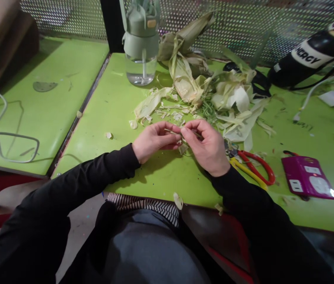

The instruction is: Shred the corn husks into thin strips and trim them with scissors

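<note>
At the centre of the frame, the left hand (156,139) and right hand (208,148) meet fingertip to fingertip above the green tabletop (155,177). Each grip is closed, thumb to fingers, pinching a thin pale strip (182,148) between the two hands — mostly covered by the fingers, so its full shape cannot be told. Just beyond, in the upper middle, lie pale husks (184,85) and small scraps (177,115). The clear bottle (141,51) stands upright at upper centre-left. Right of centre — beside the right wrist — are red-and-yellow-handled pliers (255,165), with a purple case (307,177) further right.
</note>
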`<state>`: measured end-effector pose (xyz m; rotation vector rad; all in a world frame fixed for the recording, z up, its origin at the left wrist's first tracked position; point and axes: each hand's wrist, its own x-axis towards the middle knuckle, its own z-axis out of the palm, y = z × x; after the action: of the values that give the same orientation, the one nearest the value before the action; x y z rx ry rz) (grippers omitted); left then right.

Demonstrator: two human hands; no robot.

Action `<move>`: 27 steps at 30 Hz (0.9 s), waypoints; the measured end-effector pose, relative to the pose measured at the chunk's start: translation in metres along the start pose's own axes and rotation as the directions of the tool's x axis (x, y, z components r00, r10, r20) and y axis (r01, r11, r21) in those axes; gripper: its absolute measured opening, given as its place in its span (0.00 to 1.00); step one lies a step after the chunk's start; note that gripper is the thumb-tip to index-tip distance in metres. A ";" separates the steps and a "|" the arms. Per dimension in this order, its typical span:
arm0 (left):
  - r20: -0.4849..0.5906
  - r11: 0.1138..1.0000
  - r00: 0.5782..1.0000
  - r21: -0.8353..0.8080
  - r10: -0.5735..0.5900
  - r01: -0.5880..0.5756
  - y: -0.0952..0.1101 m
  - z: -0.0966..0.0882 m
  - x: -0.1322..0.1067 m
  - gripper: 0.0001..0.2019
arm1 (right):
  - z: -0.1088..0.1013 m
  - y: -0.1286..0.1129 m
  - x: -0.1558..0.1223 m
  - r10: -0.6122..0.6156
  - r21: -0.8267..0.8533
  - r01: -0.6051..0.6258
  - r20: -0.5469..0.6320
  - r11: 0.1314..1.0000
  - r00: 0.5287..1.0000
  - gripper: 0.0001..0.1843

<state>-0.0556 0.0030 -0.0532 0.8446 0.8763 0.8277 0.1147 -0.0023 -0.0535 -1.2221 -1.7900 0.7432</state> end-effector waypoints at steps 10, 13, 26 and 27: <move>-0.050 0.998 0.997 -0.013 0.058 -0.059 0.004 -0.004 0.003 0.07 | -0.024 -0.011 0.005 -0.123 -0.343 0.141 0.072 0.929 0.990 0.09; -0.070 0.996 0.997 -0.083 0.011 -0.017 0.006 -0.004 0.002 0.08 | -0.030 -0.012 0.008 -0.204 -0.442 0.249 0.147 0.862 0.968 0.08; -0.017 0.998 1.000 0.060 -0.025 0.026 0.008 -0.003 0.001 0.06 | -0.031 -0.019 0.006 -0.167 -0.284 0.226 0.218 0.932 0.962 0.06; -0.014 0.996 0.999 0.078 -0.031 0.032 0.009 -0.002 0.000 0.06 | -0.031 -0.020 0.006 -0.148 -0.260 0.203 0.216 0.944 0.965 0.06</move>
<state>-0.0598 0.0076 -0.0464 0.8927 0.9356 0.7761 0.1318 -0.0035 -0.0205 -1.1789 -2.1928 0.5317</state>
